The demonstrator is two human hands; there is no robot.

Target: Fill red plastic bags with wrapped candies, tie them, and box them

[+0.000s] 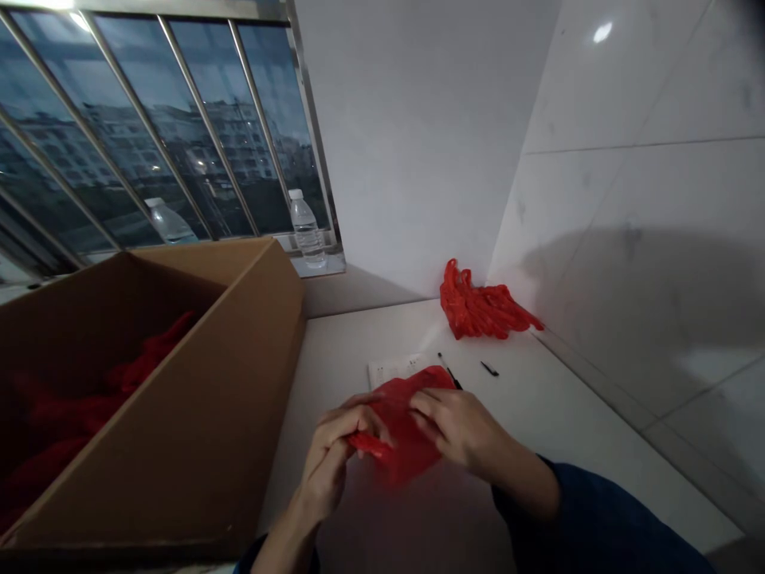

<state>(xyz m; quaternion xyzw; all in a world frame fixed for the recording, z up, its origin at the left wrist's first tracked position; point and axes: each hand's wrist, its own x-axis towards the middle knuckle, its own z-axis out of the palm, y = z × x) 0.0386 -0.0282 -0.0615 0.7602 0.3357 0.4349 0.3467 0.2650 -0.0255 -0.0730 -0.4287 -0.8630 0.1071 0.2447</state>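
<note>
Film [409, 438], thin and red, above the white bench [555, 430], nearer its left edge than its right, with a gathered fold pinched in the left hand [335, 446] and the right hand [463, 422] against its right side, too blurred to tell whether gripping. Probably light, limp, a little slippery and easily torn, so best taken by the gathered fold. Small print on the white paper [386, 372], too fine to read; on the clear bottle [307, 233] beyond the bench's far-left corner, no legible brand.

I have the box [179, 414] camera-left, a bottle [307, 231] on the windowsill [333, 265] behind, a bundle [478, 312] back right on the table [567, 422]
</note>
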